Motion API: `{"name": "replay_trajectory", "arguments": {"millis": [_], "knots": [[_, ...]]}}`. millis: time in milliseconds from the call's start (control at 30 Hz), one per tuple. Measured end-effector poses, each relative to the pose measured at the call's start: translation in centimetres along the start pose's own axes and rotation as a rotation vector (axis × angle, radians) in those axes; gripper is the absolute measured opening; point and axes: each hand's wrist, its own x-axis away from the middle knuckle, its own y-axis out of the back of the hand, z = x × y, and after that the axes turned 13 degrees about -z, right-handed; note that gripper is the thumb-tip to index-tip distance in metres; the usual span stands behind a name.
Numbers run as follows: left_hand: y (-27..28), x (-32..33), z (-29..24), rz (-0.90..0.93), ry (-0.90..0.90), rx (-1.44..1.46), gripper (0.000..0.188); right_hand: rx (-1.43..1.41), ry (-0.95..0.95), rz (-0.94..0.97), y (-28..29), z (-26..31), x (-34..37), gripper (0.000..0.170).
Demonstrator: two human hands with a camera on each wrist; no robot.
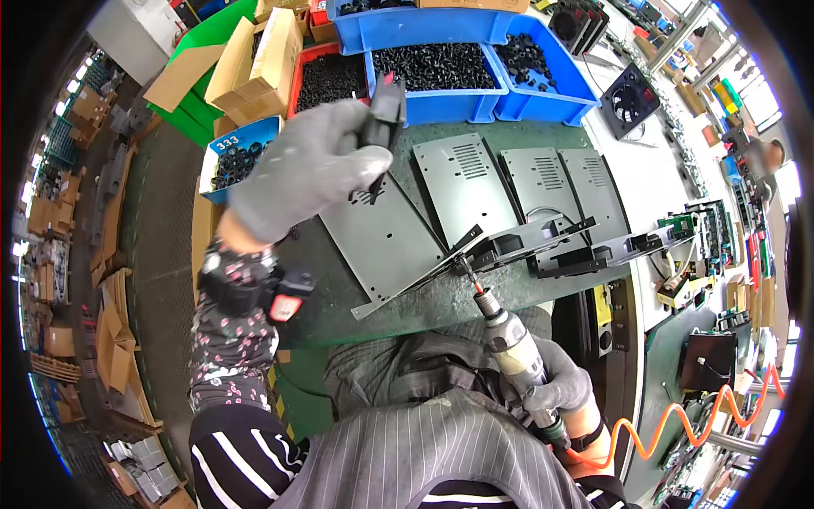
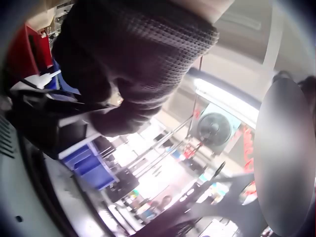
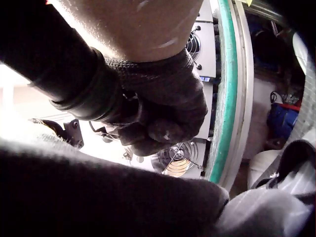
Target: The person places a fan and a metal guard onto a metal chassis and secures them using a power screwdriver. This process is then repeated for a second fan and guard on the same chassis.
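My gloved left hand (image 1: 297,174) is raised over the near-left grey metal panel (image 1: 381,242), pinching a black plastic part (image 1: 386,119) between thumb and fingers. In the left wrist view the dark glove (image 2: 133,64) curls toward that part, which is in shadow. My gloved right hand (image 1: 561,377) grips a power screwdriver (image 1: 513,343) low at the table's front edge. The bit points up and away, its tip overlapping a panel edge fitted with black brackets (image 1: 509,244). In the right wrist view the curled glove (image 3: 163,106) hides most of its grip.
Further slotted panels (image 1: 466,182) lie on the green table (image 1: 331,318). Behind them stand blue bins (image 1: 437,72) and a red bin (image 1: 326,81) of small black parts. A small box (image 1: 237,161) and cartons (image 1: 259,72) are left; an orange coiled hose (image 1: 678,424) hangs right.
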Motion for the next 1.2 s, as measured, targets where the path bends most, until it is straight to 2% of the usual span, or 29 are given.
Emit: {"name": "replay_trajectory", "arguments": {"millis": [33,67,100,167,200,233,300,433,500,567,633,667,700,767,833,933,1067,1133,1200], "knots": [[0.8,0.6,-0.4,0.002,-0.038,0.055,0.023,-0.009,0.004,0.008,0.0,0.0,-0.1,0.077],[0.8,1.1,-0.2,0.081,-0.024,0.300,0.026,-0.004,0.002,0.033,0.2,0.1,-0.1,0.079],[0.3,1.4,0.5,0.085,-0.020,0.301,0.026,-0.007,-0.001,0.030,0.3,0.0,-0.1,0.079],[-1.1,2.0,2.5,0.202,-0.063,0.565,0.034,0.006,-0.002,0.054,0.6,-0.2,-0.2,0.080],[-1.3,2.6,2.2,0.266,0.109,0.471,0.036,0.002,-0.002,0.049,0.2,0.0,-0.2,0.080],[-2.3,2.9,4.5,0.335,0.215,0.544,0.039,-0.027,-0.010,0.020,-0.5,0.3,0.0,0.079],[-3.4,3.6,6.4,0.460,0.313,0.577,0.038,-0.062,-0.022,-0.021,-0.9,0.7,0.3,0.078],[-3.8,4.9,5.5,0.486,0.365,0.532,0.036,0.032,-0.054,-0.028,-0.2,0.8,0.5,0.078],[-4.0,4.8,6.0,0.423,0.192,0.474,0.028,0.109,-0.071,-0.037,-0.1,1.0,0.7,0.079],[-3.8,4.2,5.0,0.388,0.226,0.455,0.029,0.122,-0.058,-0.055,-0.5,1.1,0.8,0.079],[-3.7,3.6,3.2,0.361,0.154,0.191,0.025,0.121,-0.069,-0.085,-1.1,1.5,0.8,0.078],[-4.0,3.5,2.5,0.328,0.137,0.195,0.035,0.116,-0.073,-0.110,-1.3,1.6,0.9,0.076],[-4.0,3.2,2.3,0.328,0.139,0.209,0.035,0.124,-0.080,-0.118,-1.2,1.5,1.0,0.076],[-4.0,1.8,2.3,0.451,0.028,0.057,0.040,0.133,-0.060,-0.111,-0.9,1.3,1.1,0.075],[-4.0,0.7,2.0,0.490,0.068,0.004,0.044,0.163,-0.080,-0.109,-1.2,1.7,1.3,0.076],[-4.4,-0.4,2.7,0.554,-0.366,-0.042,0.037,0.159,-0.081,-0.132,-1.4,1.9,1.4,0.075],[-5.1,-0.5,3.1,0.584,-0.412,-0.097,0.034,0.133,-0.093,-0.175,-1.9,2.0,1.6,0.075],[-5.3,-0.8,3.7,0.517,-0.830,-0.302,0.028,0.141,-0.086,-0.187,-2.0,2.1,1.7,0.075],[-4.9,-0.8,3.4,0.539,-0.796,-0.305,0.025,0.121,-0.108,-0.160,-1.9,2.0,1.9,0.074]]}}
